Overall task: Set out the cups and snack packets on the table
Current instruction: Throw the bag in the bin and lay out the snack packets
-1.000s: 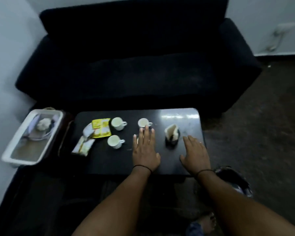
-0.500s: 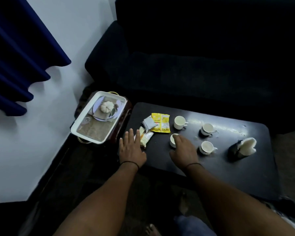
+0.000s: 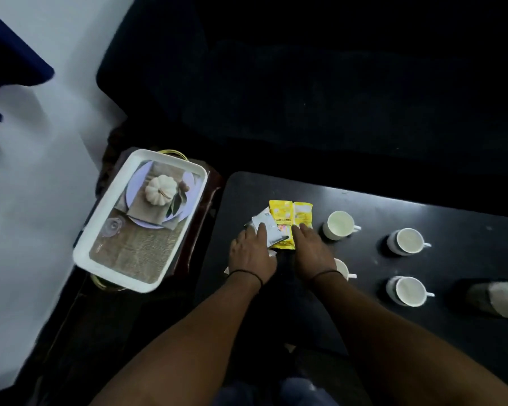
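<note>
Both hands have moved from the cups (image 3: 340, 225) to the snack packets (image 3: 288, 221) at the desk's (image 3: 452, 218) left end, left hand (image 3: 251, 253) and right hand (image 3: 311, 250) pressing flat, grip released, ready to spread them.

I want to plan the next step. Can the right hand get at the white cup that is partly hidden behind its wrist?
Probably yes. The right hand rests on the yellow packet, and the cup stands just beside its wrist on the table. Nothing lies between them; the hand only needs to draw back.
</note>
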